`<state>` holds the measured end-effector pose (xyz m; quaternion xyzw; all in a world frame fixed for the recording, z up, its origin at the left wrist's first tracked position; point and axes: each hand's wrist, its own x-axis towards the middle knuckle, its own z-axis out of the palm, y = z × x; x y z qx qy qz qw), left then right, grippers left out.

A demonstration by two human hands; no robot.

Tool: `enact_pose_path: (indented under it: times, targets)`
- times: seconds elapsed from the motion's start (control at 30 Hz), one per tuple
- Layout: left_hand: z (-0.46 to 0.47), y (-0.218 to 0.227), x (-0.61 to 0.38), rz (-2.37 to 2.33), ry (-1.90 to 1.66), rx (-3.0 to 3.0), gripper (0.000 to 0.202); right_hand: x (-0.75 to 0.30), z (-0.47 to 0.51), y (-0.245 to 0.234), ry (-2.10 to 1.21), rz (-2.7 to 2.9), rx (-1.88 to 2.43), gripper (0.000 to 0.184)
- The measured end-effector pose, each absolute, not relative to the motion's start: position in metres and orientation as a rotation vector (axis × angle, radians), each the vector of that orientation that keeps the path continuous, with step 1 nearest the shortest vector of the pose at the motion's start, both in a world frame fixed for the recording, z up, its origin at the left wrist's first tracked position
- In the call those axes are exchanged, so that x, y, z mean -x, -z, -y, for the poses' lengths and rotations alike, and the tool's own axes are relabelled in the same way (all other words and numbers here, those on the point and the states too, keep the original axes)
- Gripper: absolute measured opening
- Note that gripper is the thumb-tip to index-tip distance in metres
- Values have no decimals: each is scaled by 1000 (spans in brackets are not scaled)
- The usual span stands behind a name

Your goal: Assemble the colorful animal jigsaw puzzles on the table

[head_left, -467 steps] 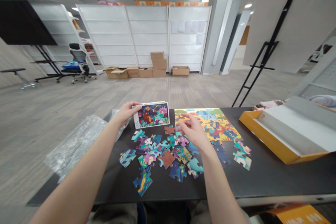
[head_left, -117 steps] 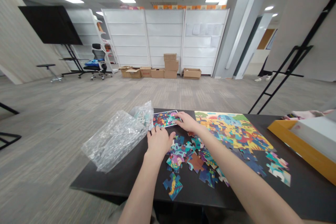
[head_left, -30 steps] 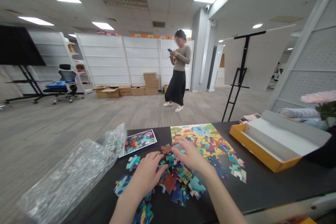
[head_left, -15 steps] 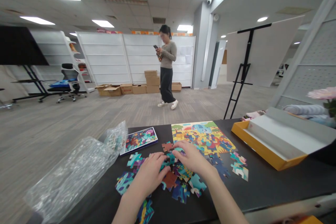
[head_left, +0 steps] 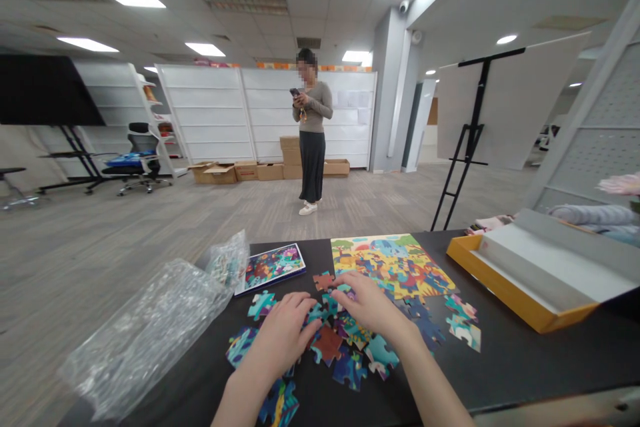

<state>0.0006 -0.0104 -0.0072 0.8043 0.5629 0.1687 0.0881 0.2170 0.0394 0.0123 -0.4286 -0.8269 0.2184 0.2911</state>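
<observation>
Loose jigsaw pieces lie in a heap on the black table, among them a brown piece (head_left: pixel 327 344), a dark blue piece (head_left: pixel 349 367) and a teal piece (head_left: pixel 383 352). My left hand (head_left: pixel 286 328) rests palm down over the left side of the heap, thumb apart from the fingers. Opposite it, my right hand (head_left: pixel 369 302) reaches in with fingers stretched over teal pieces, close to a reddish-brown piece (head_left: pixel 323 281). Neither hand visibly lifts a piece; what lies under the palms is hidden. Behind the heap is a picture card (head_left: pixel 273 267) with a dark, colourful design.
A yellow animal puzzle (head_left: pixel 395 265) lies at the back of the table (head_left: pixel 505 360), left of an open yellow box (head_left: pixel 525 303). Clear plastic wrap (head_left: pixel 150 327) spreads over the left edge. Beyond the table, a person (head_left: pixel 313 127) stands holding a phone.
The view has shifted slightly, so the table things sit a little further right. My hands stay over the heap with little movement. The person behind has stopped mid-stride and stands with feet together.
</observation>
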Motion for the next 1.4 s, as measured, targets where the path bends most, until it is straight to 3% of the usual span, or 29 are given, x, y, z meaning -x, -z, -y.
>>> enact_pose_path:
  times: [1.13,1.4]
  targets:
    - [2,6,15,-1755,-555,-2444,25,-232,-50,1,-493,2226,1190,17]
    - [17,-6,30,-1951,-409,-2329,26,-234,-54,-1,-430,2326,1300,13]
